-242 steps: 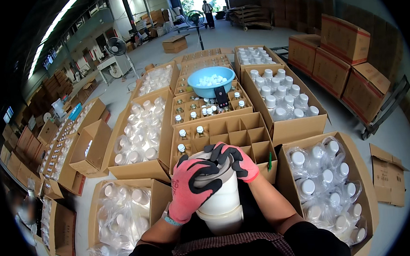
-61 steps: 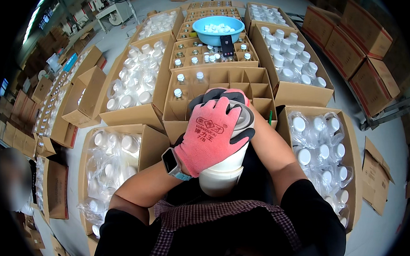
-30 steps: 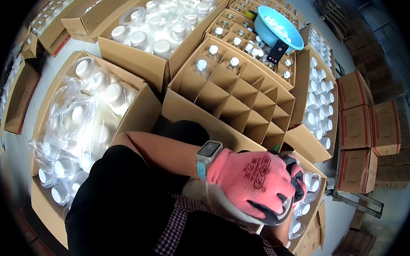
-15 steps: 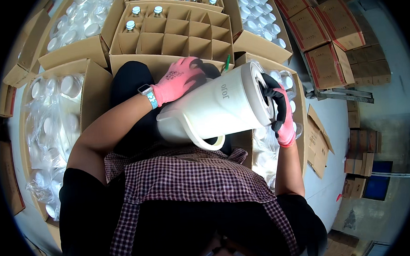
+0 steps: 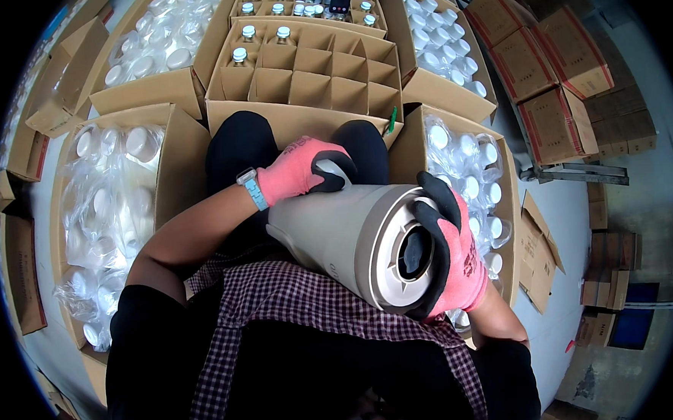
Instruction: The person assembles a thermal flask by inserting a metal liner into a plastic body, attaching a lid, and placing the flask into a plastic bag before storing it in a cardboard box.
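Note:
A large off-white jug [image 5: 322,226] with a side handle, probably an insulated one, lies tilted across my lap. Its round base, with a dark recessed centre, faces up and to the right. My left hand [image 5: 307,166], in a pink glove with dark fingertips, is closed round the handle near the narrower end. At the base end my right hand [image 5: 457,253], in a matching glove, grips the rim from the right side. Part of that hand's fingers is hidden under the base. The jug's mouth end points left, and its opening is out of sight.
Ahead stands a divided cardboard box [image 5: 306,67] with several capped glass bottles. Boxes of white-capped, plastic-wrapped containers flank me at left [image 5: 63,224] and right [image 5: 507,201]. Sealed cartons [image 5: 557,126] are stacked at the right. A flattened carton [image 5: 535,253] lies on the floor.
The jug has been turned so its base faces up toward me and its handle away. My left hand has gone from the jug's side to its handle; my right hand has shifted lower round the base.

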`<state>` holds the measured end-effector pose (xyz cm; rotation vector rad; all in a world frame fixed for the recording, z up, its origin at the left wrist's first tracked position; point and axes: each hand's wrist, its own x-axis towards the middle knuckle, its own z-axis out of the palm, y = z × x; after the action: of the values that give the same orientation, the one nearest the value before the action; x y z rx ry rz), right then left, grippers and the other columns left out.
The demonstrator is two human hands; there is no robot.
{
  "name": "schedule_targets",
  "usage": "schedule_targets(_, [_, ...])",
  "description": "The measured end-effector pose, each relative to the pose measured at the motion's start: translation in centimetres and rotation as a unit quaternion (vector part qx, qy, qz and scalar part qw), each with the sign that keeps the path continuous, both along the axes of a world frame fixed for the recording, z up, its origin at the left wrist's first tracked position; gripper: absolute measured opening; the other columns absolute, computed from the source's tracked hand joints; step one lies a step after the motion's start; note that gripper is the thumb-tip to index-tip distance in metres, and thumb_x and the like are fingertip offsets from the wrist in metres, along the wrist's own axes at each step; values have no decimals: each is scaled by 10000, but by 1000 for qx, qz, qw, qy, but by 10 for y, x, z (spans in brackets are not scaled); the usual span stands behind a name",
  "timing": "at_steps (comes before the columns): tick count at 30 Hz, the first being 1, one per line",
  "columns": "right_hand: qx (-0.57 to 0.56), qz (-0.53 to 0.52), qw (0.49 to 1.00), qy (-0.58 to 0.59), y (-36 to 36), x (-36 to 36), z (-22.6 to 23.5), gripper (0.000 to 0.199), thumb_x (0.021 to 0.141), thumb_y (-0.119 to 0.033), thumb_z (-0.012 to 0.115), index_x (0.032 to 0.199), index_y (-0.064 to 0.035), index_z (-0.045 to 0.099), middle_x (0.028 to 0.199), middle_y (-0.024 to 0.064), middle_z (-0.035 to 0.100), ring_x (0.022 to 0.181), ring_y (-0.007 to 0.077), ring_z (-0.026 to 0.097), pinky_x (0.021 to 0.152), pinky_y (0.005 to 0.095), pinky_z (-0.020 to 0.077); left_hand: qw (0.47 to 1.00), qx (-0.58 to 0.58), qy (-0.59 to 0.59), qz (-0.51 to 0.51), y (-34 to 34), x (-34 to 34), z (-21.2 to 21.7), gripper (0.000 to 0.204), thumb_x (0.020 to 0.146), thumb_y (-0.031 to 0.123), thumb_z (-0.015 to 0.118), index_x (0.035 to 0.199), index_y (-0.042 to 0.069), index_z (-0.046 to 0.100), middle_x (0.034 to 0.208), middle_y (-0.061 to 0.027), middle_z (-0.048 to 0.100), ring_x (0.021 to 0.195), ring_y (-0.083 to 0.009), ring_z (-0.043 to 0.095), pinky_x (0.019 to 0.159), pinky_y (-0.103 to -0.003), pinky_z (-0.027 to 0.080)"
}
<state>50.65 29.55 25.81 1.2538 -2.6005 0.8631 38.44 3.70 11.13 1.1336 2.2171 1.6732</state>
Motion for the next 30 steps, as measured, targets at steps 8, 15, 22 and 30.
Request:
schedule_targets(8, [-365,104,892,-246,33,-85,-45,729,892,-513,541,1432,-36,429,1406,199,480,1244,303,512,1027,426,419,985,24,-62,158,-20,45,23,649,625,8,768,1257,33,621,1087,-162,702,962,-305,693,863,-330,529])
schedule_targets(15, [130,-511,803,-279,86,-297,-229,626,855,-546,610,1204,-28,658,1244,196,645,1120,328,632,953,399,490,962,31,-163,218,-18,25,12,610,819,104,685,1394,-10,515,1214,-95,665,1045,-112,595,929,-265,468])
schedule_targets(22, [249,-446,834,-208,59,-346,-274,602,883,-505,606,1272,-45,591,1280,208,591,1185,358,563,997,431,456,916,88,-280,273,-33,3,5,434,951,222,640,1308,-16,579,820,5,643,629,-26,502,543,-197,391])
schedule_targets(30, [-243,-182,856,-419,90,-307,-245,554,1042,-442,401,1403,-31,491,1356,111,560,1239,226,545,1023,378,435,825,177,-413,342,-35,15,14,499,957,296,636,1341,-10,548,1073,-52,649,886,-106,600,767,-268,518])
